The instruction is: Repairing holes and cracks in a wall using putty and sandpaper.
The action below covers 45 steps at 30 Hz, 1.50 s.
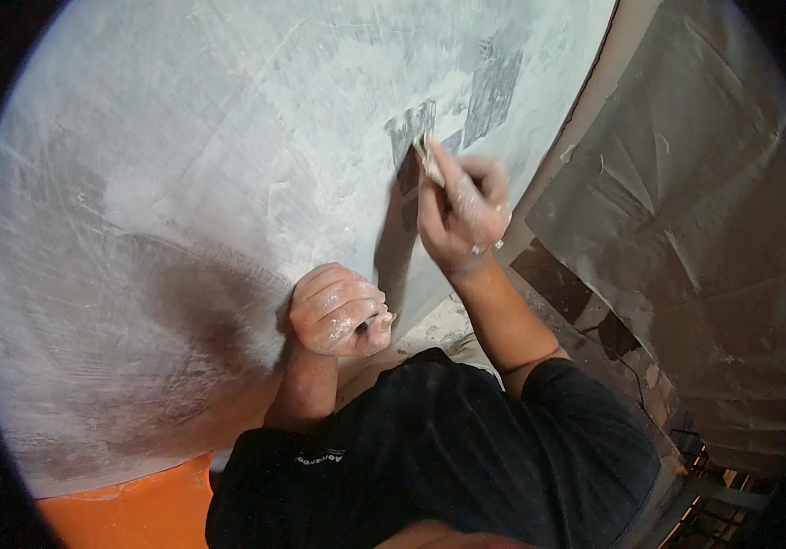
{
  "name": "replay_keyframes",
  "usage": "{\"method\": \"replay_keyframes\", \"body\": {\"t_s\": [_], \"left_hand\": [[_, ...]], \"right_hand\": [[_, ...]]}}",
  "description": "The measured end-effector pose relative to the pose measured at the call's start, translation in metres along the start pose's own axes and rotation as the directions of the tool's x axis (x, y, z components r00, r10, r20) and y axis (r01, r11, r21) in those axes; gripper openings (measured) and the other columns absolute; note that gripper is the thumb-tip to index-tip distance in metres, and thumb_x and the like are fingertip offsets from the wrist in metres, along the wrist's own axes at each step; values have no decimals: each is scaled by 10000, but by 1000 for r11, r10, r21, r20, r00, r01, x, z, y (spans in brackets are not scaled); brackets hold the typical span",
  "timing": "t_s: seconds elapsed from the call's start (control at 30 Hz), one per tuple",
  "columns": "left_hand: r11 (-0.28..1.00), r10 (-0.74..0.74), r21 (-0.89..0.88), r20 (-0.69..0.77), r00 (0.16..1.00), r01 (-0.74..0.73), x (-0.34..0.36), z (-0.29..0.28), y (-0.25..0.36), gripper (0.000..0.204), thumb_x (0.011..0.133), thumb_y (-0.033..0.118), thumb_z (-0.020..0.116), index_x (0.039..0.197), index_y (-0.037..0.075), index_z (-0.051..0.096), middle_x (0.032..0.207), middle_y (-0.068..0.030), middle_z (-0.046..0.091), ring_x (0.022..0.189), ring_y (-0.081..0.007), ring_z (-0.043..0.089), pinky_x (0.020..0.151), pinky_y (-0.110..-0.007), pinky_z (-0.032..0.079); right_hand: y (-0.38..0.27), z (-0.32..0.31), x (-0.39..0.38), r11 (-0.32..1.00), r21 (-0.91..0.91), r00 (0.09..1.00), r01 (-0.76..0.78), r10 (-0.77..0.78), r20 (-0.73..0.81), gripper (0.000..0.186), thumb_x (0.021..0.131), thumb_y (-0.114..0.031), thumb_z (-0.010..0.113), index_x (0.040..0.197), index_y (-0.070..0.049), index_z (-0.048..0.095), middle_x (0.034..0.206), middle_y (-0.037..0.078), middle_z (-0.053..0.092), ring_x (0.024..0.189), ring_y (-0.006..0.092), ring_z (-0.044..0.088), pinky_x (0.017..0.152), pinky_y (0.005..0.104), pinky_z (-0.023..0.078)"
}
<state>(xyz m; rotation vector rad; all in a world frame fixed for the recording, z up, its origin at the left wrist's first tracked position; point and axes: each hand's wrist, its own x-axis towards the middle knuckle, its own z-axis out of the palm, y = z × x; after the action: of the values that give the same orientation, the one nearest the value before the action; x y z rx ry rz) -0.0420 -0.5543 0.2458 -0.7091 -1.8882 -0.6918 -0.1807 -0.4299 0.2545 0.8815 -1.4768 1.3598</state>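
Observation:
A large grey-white wall surface (228, 119) fills the left and middle, streaked with pale plaster or putty. My right hand (466, 206) is raised against it, fingers closed and forefinger stretched along a small thin putty-smeared piece (423, 151), whose kind I cannot make out. Its tip meets the wall beside a darker grey, wet-looking patch (414, 123). Another dark patch (492, 96) lies further up and to the right. Lower and to the left, my left hand (338, 311) is curled closed near the wall; whatever it may hold is hidden. White smears coat both hands.
Along the right hangs a creased grey sheet (667, 229), past the wall's edge. Below it is a littered floor strip (622, 357), with dark metal bars (713, 503) at lower right. Something orange (136, 508) stands at lower left, under the wall surface.

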Motion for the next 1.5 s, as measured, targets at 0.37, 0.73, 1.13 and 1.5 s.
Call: {"method": "replay_keyframes", "body": {"t_s": [0.37,0.73,1.13,1.5], "left_hand": [[997,-26,76,29,999,24,2,-2,3,124,746,64,668,656,56,582,629,-51,602,553,-214,601,520,-312,493],[997,14,74,-4,1000,-14,0,0,2,139,751,79,667,646,53,580,628,-44,600,535,-211,587,512,-315,490],[998,5,60,-18,1000,-4,-1,1,1,164,758,82,683,648,61,563,621,-45,586,535,-226,575,518,-318,485],[999,20,25,-36,999,-19,-2,-1,1,188,737,81,721,639,64,560,624,-47,567,527,-236,563,493,-333,456]], "right_hand": [[-10,-3,14,996,33,994,87,-89,62,472,675,114,705,1124,-29,729,793,54,560,684,177,530,598,269,433],[-16,3,0,999,41,999,30,-31,17,481,667,88,727,1130,-38,719,785,73,533,677,204,499,589,302,413],[-17,9,11,998,-32,998,48,-49,-41,433,720,123,707,1116,-48,734,765,45,514,638,139,483,555,254,407],[-13,6,10,999,3,998,46,-46,38,453,700,100,707,1123,-61,731,768,64,546,673,196,531,607,294,446]]}}
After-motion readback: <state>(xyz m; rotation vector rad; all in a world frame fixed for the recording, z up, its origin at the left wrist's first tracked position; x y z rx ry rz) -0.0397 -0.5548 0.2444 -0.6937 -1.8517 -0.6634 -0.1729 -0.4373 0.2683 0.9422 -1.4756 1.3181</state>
